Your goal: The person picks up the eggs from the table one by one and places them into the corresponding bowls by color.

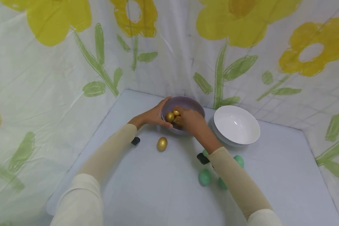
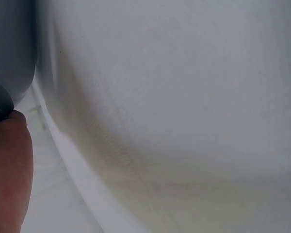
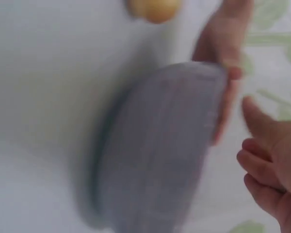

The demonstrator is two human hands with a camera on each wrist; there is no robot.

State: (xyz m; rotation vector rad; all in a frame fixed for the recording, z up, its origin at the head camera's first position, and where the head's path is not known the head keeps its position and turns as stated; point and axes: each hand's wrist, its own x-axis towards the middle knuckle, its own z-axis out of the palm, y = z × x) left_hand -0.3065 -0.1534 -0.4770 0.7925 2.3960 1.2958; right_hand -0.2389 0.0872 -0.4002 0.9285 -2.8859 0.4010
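Note:
A purple bowl (image 1: 187, 103) stands near the back edge of the table with several golden eggs (image 1: 169, 117) in it. My left hand (image 1: 153, 115) holds the bowl's left side, fingers along the far rim and thumb at the near side. In the left wrist view, part of that hand (image 2: 9, 170) shows against the bowl's grey-looking wall (image 2: 12, 48). My right hand (image 1: 192, 121) is over the bowl, fingertips down by the eggs. The right wrist view shows this hand (image 3: 276, 165) above the rim, thumb apart from loosely bent fingers, no egg visible between them.
A white bowl (image 1: 237, 125) stands just right of the purple one. One golden egg (image 1: 162, 144) lies on the table (image 1: 147, 188) in front. Several green eggs (image 1: 204, 177) lie around and under my right forearm. A flowered curtain (image 1: 169, 62) hangs behind the table.

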